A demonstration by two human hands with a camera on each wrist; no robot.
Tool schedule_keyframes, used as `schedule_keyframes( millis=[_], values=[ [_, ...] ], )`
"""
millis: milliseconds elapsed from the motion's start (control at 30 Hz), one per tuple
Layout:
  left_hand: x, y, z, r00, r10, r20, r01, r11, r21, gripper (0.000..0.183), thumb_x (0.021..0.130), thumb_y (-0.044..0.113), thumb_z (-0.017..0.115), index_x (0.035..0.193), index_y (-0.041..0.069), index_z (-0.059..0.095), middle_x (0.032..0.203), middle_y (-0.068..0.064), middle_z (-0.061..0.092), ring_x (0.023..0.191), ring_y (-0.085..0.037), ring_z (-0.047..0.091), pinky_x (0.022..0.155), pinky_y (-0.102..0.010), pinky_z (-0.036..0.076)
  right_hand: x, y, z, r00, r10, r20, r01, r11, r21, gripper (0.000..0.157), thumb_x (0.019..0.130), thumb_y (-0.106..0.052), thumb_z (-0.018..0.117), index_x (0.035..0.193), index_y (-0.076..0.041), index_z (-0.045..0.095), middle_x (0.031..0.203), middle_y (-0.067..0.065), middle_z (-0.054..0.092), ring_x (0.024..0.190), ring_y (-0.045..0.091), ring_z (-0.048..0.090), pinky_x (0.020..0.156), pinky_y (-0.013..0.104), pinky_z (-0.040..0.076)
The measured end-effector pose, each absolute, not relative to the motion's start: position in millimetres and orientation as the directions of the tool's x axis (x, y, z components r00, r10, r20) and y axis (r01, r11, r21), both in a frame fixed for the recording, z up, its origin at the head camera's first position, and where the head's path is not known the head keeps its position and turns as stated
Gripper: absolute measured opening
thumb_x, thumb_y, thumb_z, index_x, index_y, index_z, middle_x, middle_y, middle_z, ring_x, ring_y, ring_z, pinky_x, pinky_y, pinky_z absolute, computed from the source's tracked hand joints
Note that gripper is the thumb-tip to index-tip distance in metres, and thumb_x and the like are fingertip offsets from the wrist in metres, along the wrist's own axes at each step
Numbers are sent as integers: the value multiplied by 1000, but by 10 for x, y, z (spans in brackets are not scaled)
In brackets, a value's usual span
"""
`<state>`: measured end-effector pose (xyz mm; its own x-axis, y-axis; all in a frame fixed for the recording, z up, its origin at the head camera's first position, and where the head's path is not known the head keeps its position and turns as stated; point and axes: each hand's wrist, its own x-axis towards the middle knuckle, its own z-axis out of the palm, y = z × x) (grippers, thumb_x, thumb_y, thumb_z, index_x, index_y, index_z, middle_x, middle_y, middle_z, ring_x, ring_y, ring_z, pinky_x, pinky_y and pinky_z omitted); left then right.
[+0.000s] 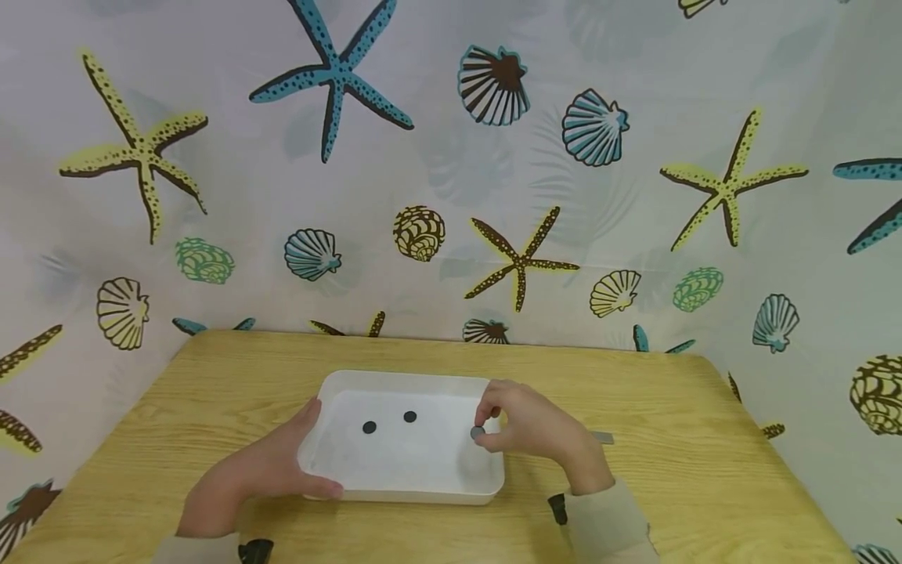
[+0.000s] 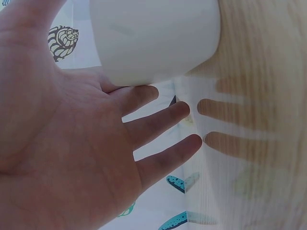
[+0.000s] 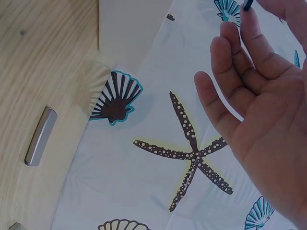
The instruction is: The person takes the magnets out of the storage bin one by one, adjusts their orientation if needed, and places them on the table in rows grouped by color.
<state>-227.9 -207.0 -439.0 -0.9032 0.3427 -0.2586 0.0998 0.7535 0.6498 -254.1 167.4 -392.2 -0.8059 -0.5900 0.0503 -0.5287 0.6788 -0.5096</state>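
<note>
A white rectangular tray (image 1: 423,474) lies on the wooden table with two small dark discs, one left (image 1: 369,427) and one right (image 1: 410,417), on its floor. Spread across the tray's left end, my left hand (image 1: 271,458) touches the outside at the far corner and the near edge. The left wrist view shows straight fingers (image 2: 163,117) beside the white wall. Over the tray's right end, my right hand (image 1: 532,423) pinches a small grey disc (image 1: 478,432) between thumb and forefinger. In the right wrist view only the dark edge of that disc (image 3: 248,5) shows.
A flat metal bar (image 1: 602,438) lies on the table (image 1: 676,470) right of the tray, partly hidden by the right wrist. Behind and at both sides hangs a white cloth (image 1: 437,172) printed with starfish and shells. Black devices (image 1: 255,551) sit by both cuffs.
</note>
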Motion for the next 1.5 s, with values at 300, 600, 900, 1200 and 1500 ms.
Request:
schedule_keyframes(
  millis=[300,600,900,1200,1500],
  values=[
    [-2276,-2077,-4399,-904,359,-233,126,743,658,142,74,52,90,160,-12,-3,167,-39,1,154,-59,10,121,-73,20,-2519,1702,-3896,-810,-584,58,-524,676,-518,8,90,-20,79,92,-14,73,101,2,68,99,26,62,89,34,54],
    [-2281,-2071,-4404,-904,350,-244,112,747,655,143,73,52,91,160,-11,-3,168,-38,1,154,-58,11,121,-72,20,-2507,1772,-3880,-815,-575,65,-518,675,-526,9,90,-19,79,92,-13,72,99,3,67,100,26,61,92,42,56],
    [-2283,-2067,-4400,-899,369,-235,128,736,665,142,74,52,90,160,-11,-4,168,-38,1,154,-58,11,121,-72,21,-2490,1986,-3922,-851,-522,63,-468,698,-542,9,88,-17,79,91,-16,70,98,0,66,99,21,62,91,36,55],
    [-2291,-2072,-4388,-900,355,-253,113,749,653,143,74,53,90,161,-10,-5,168,-37,0,154,-58,11,121,-72,21,-2448,2318,-4016,-884,-467,24,-406,740,-536,12,89,-19,79,90,-15,68,97,-1,65,98,21,63,91,42,57],
    [-2288,-2055,-4375,-902,347,-257,106,755,647,143,74,53,90,161,-10,-4,168,-37,0,154,-58,12,121,-72,21,-2399,2567,-4082,-899,-437,-10,-367,767,-526,12,87,-19,81,88,-14,70,96,0,65,96,22,62,88,42,57]
  ],
)
